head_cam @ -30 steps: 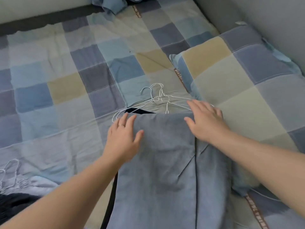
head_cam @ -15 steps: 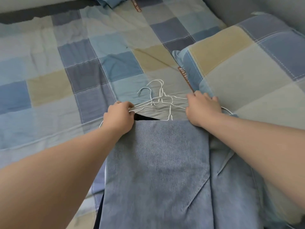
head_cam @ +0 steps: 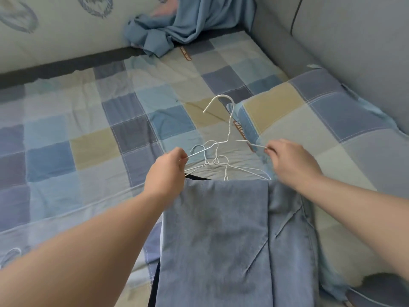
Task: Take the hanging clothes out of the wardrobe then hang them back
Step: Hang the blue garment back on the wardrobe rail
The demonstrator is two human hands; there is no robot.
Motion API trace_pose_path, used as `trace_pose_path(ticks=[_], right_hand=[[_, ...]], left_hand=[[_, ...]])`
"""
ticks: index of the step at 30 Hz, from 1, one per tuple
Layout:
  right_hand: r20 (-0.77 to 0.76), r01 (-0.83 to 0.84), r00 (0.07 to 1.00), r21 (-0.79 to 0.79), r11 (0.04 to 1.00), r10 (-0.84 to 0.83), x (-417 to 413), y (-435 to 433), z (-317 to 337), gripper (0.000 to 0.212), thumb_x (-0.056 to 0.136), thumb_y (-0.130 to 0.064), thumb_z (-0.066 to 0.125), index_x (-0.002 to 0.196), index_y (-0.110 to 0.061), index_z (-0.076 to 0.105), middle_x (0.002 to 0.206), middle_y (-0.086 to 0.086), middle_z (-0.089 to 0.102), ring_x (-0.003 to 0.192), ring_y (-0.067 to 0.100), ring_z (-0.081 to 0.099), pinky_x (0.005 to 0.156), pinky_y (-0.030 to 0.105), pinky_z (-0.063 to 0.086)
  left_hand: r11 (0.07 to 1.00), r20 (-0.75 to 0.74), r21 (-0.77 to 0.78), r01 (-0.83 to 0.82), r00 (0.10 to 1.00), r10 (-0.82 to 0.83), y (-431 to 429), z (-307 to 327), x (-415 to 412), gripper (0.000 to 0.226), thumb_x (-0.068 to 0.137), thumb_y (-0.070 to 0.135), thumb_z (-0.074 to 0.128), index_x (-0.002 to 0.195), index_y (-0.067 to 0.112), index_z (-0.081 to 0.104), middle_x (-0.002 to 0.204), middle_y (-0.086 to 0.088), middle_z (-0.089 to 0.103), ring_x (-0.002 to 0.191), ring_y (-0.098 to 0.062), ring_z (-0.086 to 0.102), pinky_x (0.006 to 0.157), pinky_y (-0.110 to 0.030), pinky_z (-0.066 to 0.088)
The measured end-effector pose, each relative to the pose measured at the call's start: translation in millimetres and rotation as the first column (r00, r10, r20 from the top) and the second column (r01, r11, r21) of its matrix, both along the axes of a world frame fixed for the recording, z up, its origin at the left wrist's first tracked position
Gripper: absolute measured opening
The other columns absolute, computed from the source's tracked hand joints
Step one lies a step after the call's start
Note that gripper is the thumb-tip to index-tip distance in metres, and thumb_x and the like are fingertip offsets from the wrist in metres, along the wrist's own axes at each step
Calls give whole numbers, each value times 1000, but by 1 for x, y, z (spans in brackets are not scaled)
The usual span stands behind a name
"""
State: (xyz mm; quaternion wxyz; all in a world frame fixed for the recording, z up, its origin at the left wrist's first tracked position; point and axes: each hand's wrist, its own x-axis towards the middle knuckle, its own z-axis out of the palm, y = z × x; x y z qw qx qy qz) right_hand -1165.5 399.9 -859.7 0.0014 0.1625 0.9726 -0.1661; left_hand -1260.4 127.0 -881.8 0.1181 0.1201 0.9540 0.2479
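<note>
A blue denim garment (head_cam: 217,235) lies flat on the checked bed cover, with a dark garment edge showing under its left side. Just beyond its top edge lie several white wire hangers (head_cam: 218,162) in a tangle. One white wire hanger (head_cam: 229,127) is lifted above the pile, its hook pointing away from me. My left hand (head_cam: 168,173) pinches its left shoulder wire. My right hand (head_cam: 290,160) pinches its right shoulder wire.
A checked pillow (head_cam: 309,120) lies at the right, close to my right hand. A crumpled blue cloth (head_cam: 177,29) sits at the far edge of the bed by the wall. A grey padded headboard (head_cam: 354,41) runs along the right side.
Both hands went from resting on the garment's top edge to gripping the hanger wires, and one hanger has now risen off the pile. The camera tilted up, showing the far wall.
</note>
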Motion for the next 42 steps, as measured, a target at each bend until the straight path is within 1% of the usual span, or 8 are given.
trace_pose_path(ticks=[3, 10, 16, 20, 24, 31, 37, 42], right_hand=[[-20, 4, 1000, -40, 999, -4, 20, -3, 38, 18, 99, -24, 49, 89, -18, 62, 88, 1, 58, 83, 30, 54, 69, 41, 48], [-17, -15, 1000, -106, 994, 13, 78, -24, 148, 17, 99, -24, 52, 93, -20, 67, 88, -4, 59, 84, 26, 56, 74, 44, 50], [-82, 29, 996, -117, 993, -39, 156, -79, 263, 16, 100, -24, 53, 94, -22, 67, 89, -6, 59, 84, 25, 57, 72, 43, 50], [-111, 145, 982, -93, 985, -155, 234, -134, 334, 17, 99, -24, 54, 97, -17, 69, 86, -9, 54, 83, 26, 57, 69, 42, 50], [-159, 253, 952, -74, 965, -262, 308, -187, 388, 18, 99, -24, 53, 99, -17, 70, 92, -3, 61, 85, 24, 59, 70, 41, 50], [-279, 478, 824, -127, 869, -494, 412, -263, 447, 16, 97, -26, 56, 94, -23, 71, 89, -9, 63, 83, 18, 60, 74, 43, 52], [-312, 574, 752, -121, 810, -580, 500, -309, 477, 12, 97, -20, 59, 93, -21, 71, 82, -11, 64, 79, 12, 60, 76, 42, 52], [-308, 655, 665, -195, 729, -680, 577, -358, 490, 13, 96, -21, 60, 92, -18, 72, 82, -13, 65, 79, 6, 61, 74, 33, 51]], left_hand=[[999, -12, 11, 40, 999, -39, -6, 38, 12, 12, 103, 28, 47, 100, 26, 58, 100, 4, 64, 89, -23, 57, 76, -41, 52], [990, 17, 41, 136, 990, -137, -39, 145, 50, 12, 100, 22, 52, 97, 23, 63, 98, 2, 67, 91, -23, 59, 78, -38, 51], [970, -6, 177, 168, 985, -170, -83, 245, 109, 10, 100, 21, 56, 95, 18, 65, 94, 1, 68, 87, -21, 57, 71, -30, 40], [931, -65, 259, 257, 967, -248, -116, 306, 153, 11, 99, 17, 56, 99, 17, 67, 96, 1, 68, 94, -23, 60, 81, -36, 49], [865, -138, 329, 378, 926, -352, -146, 363, 190, 11, 99, 20, 58, 101, 19, 68, 97, 5, 68, 96, -20, 59, 84, -38, 51], [703, -279, 425, 570, 821, -497, -166, 429, 247, 10, 99, 18, 60, 100, 18, 70, 97, 9, 68, 95, -16, 58, 86, -36, 49], [554, -358, 446, 703, 707, -610, -156, 457, 303, 9, 97, 20, 60, 95, 24, 68, 92, 15, 65, 92, -16, 58, 93, -48, 45], [446, -442, 364, 818, 573, -690, -151, 472, 366, 12, 100, 23, 57, 100, 26, 68, 97, 14, 62, 93, -18, 52, 84, -29, 25]])
